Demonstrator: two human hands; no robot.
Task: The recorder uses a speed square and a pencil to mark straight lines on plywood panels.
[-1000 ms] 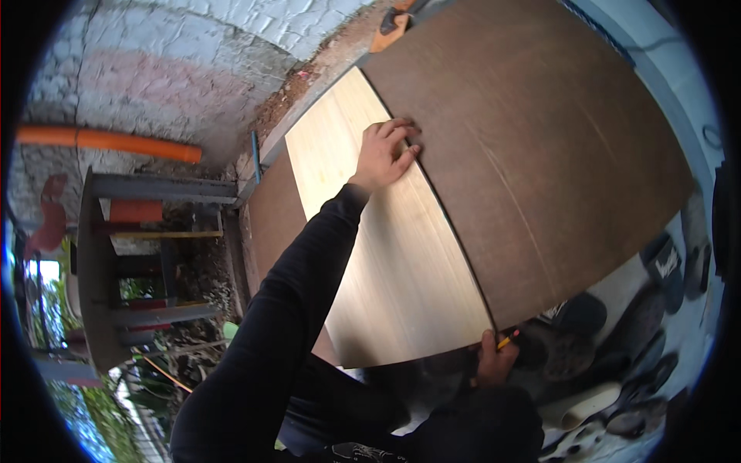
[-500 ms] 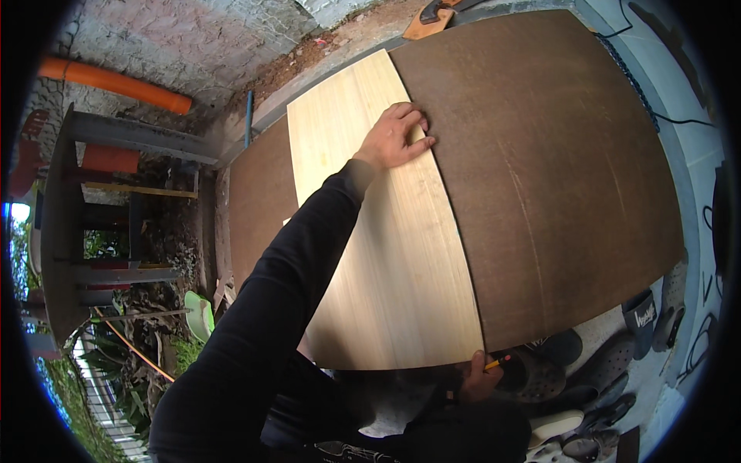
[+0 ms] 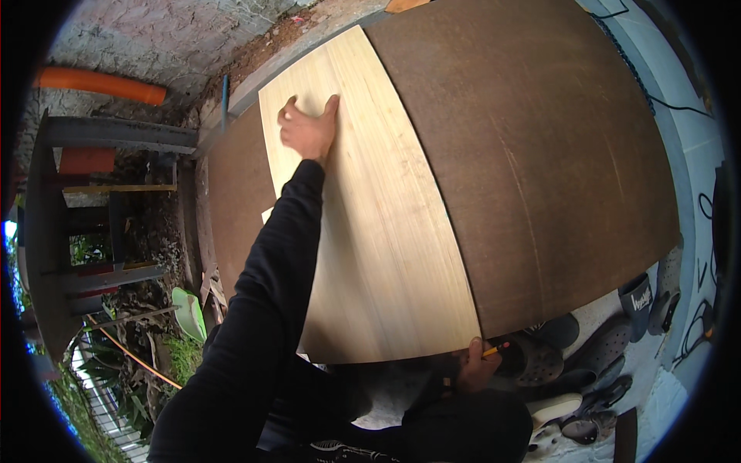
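A pale wooden board (image 3: 370, 224) lies on top of a large dark brown board (image 3: 540, 154). My left hand (image 3: 307, 130) rests flat on the far part of the pale board, fingers spread, arm in a black sleeve stretched out. My right hand (image 3: 477, 364) is at the near edge of the boards, by the pale board's near right corner, with an orange pencil (image 3: 495, 349) in its fingers.
Several sandals and shoes (image 3: 587, 363) lie on the ground at the lower right. A metal frame (image 3: 85, 224) and an orange pipe (image 3: 100, 83) stand at the left by a rough wall. Cables (image 3: 695, 208) run along the right side.
My left hand has slid from the seam between the two boards to the left, onto the far part of the pale board. The view has shifted with my head.
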